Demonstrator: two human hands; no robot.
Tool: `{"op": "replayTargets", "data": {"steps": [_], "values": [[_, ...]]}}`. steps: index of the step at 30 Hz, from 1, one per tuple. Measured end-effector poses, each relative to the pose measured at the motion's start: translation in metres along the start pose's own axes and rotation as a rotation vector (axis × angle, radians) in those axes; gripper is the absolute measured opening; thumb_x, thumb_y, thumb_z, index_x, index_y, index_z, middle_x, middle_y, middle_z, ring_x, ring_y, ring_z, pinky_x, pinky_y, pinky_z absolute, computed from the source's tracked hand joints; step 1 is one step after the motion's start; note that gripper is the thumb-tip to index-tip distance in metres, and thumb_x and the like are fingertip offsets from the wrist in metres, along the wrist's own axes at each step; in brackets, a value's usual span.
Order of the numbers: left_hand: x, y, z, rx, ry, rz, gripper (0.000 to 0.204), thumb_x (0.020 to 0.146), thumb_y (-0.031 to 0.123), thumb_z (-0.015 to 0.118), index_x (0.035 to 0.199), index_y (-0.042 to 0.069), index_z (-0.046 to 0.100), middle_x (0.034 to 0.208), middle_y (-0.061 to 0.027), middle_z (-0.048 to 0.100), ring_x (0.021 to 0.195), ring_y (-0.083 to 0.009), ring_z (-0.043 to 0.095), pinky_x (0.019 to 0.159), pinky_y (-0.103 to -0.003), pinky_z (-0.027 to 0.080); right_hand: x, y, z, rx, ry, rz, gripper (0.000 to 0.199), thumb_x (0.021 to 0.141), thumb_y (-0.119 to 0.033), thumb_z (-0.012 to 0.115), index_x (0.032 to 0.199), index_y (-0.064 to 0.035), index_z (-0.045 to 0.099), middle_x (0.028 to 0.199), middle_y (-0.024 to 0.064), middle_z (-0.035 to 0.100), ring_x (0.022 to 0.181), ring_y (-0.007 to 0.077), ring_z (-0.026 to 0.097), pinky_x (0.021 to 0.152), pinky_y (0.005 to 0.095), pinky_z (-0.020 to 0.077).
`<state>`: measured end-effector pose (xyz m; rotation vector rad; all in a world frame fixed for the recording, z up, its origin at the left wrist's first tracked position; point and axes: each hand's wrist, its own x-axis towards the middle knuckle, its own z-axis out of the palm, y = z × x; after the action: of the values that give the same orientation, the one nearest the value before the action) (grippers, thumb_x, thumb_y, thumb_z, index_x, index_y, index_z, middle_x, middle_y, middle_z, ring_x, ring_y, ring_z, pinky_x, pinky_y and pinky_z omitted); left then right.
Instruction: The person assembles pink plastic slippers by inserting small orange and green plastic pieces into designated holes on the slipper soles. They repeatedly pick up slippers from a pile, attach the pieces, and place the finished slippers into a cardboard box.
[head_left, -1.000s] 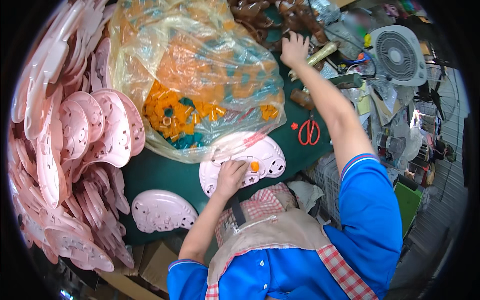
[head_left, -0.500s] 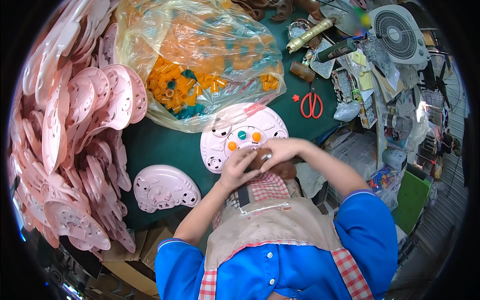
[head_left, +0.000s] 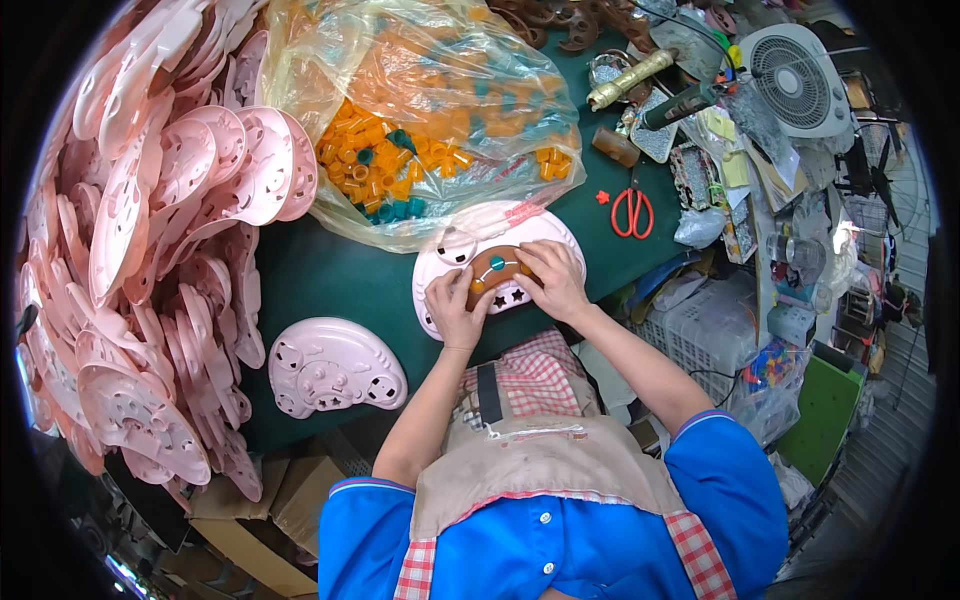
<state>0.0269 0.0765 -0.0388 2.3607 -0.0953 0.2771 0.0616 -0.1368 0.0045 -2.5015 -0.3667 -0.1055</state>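
Observation:
A pink half-round plastic panel (head_left: 548, 222) with cut-out openings lies on the green table in front of me. Over its middle sits a curved brown plastic piece (head_left: 484, 270), with a teal button (head_left: 498, 264) showing through it. My left hand (head_left: 458, 308) pinches the brown piece's left end. At the other end, my right hand (head_left: 552, 280) has its fingers closed over the piece's right side and hides part of it. Star-shaped holes show in the panel just below the brown piece.
Another pink panel (head_left: 335, 370) lies to the left, beside a tall stack of pink panels (head_left: 150, 260). Behind my hands, a clear plastic bag (head_left: 450, 90) holds orange and teal buttons (head_left: 370, 150). Red-handled scissors (head_left: 632, 212), a brown jar (head_left: 615, 146) and a fan (head_left: 792, 78) are at right.
The brown piece has gone from near my apron onto the pink panel, over the buttons. Both hands have moved forward with it and spread to its two ends.

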Motion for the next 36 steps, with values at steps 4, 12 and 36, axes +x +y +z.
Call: {"op": "replayTargets", "data": {"steps": [4, 12, 36], "values": [[-0.004, 0.005, 0.005, 0.062, 0.001, -0.029, 0.057, 0.08, 0.038, 0.087, 0.129, 0.011, 0.072, 0.123, -0.0083, 0.065, 0.115, -0.032, 0.054, 0.103, -0.047, 0.04, 0.036, -0.016, 0.043, -0.021, 0.159, 0.085, 0.011, 0.093, -0.015, 0.067, 0.101, -0.0069, 0.068, 0.101, 0.0123, 0.062, 0.096, 0.0346, 0.059, 0.086, 0.0452, 0.0509], [0.07, 0.019, 0.035, 0.01, -0.055, 0.197, 0.026, 0.088, 0.02, 0.07, 0.112, 0.009, 0.072, 0.113, -0.0087, 0.068, 0.115, -0.0347, 0.056, 0.109, -0.053, 0.039, 0.034, -0.012, 0.047, -0.072, 0.2, 0.168, 0.021, 0.098, -0.024, 0.061, 0.109, -0.0065, 0.066, 0.108, 0.0166, 0.062, 0.101, 0.0394, 0.058, 0.091, 0.0496, 0.0487], [-0.104, -0.161, -0.263, 0.477, -0.298, -0.05, 0.075, 0.067, 0.007, 0.084, 0.137, 0.013, 0.06, 0.135, -0.0174, 0.055, 0.127, -0.0398, 0.051, 0.107, -0.051, 0.043, 0.285, -0.309, -0.18, 0.075, 0.318, -0.851, 0.029, 0.092, -0.018, 0.08, 0.117, -0.0048, 0.075, 0.111, 0.0108, 0.074, 0.102, 0.0279, 0.07, 0.093, 0.0371, 0.0551]]}}
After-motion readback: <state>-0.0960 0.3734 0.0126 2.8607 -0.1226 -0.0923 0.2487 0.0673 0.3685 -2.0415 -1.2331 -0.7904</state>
